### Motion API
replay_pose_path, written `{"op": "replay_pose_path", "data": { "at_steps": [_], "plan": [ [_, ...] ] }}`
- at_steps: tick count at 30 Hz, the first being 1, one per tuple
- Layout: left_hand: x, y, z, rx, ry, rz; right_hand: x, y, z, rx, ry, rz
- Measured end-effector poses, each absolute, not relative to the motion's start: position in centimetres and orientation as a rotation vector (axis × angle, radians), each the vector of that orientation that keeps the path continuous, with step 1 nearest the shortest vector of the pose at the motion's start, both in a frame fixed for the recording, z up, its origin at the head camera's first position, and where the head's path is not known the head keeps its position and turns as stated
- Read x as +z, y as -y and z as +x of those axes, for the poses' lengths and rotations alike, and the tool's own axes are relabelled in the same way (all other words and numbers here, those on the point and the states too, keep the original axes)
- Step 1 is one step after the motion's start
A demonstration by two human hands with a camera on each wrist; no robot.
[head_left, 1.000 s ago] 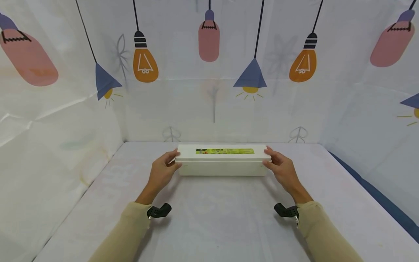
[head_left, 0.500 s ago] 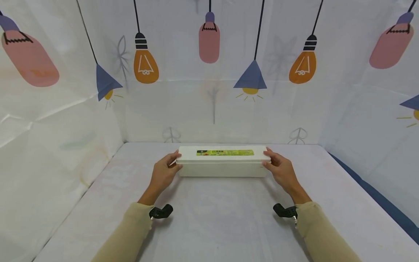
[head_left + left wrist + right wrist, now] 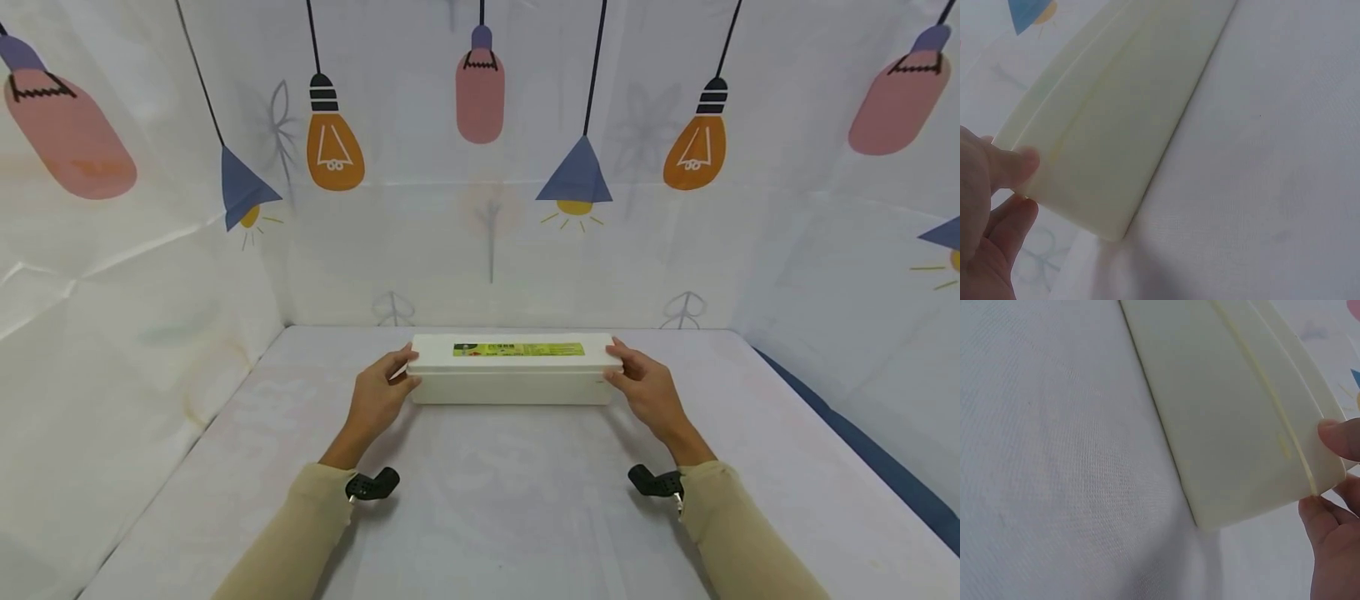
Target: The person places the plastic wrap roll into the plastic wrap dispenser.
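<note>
A long, pale white lidded box (image 3: pixel 512 388) lies crosswise on the table, its lid (image 3: pixel 442 358) on top. A yellow-green printed label (image 3: pixel 517 350) runs along the lid. My left hand (image 3: pixel 375 396) grips the left end at the lid's edge, the thumb in front and fingers at the end. At the other end my right hand (image 3: pixel 651 396) holds the box the same way. In the left wrist view the thumb (image 3: pixel 1019 164) presses the front face near the corner. The right wrist view has the other thumb (image 3: pixel 1341 437) on the lid's edge. The inside is hidden.
The box stands on a white cloth-covered table (image 3: pixel 510 500), near its back edge. A white sheet (image 3: pixel 420 242) printed with lamps and bulbs rises behind and on both sides. Dark blue fabric (image 3: pixel 862 433) shows along the right edge. Both wrists carry black camera mounts (image 3: pixel 372 483).
My left hand and forearm have shifted slightly to the right, with the lid's left end. The right hand keeps its hold, and the box stays in nearly the same place.
</note>
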State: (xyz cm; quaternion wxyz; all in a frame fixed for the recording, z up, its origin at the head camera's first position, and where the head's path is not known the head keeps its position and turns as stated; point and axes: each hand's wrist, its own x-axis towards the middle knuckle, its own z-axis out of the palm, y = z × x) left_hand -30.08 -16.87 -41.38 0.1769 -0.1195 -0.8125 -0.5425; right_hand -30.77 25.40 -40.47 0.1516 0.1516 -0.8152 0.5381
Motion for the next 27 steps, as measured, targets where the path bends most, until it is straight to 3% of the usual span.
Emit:
{"op": "replay_pose_path", "data": {
  "at_steps": [27],
  "plan": [
    [-41.60, 16.84, -29.89, -1.530, 2.345, -0.280, -40.29, -25.79, -30.74, 1.413, 2.471, 0.363]
  ]
}}
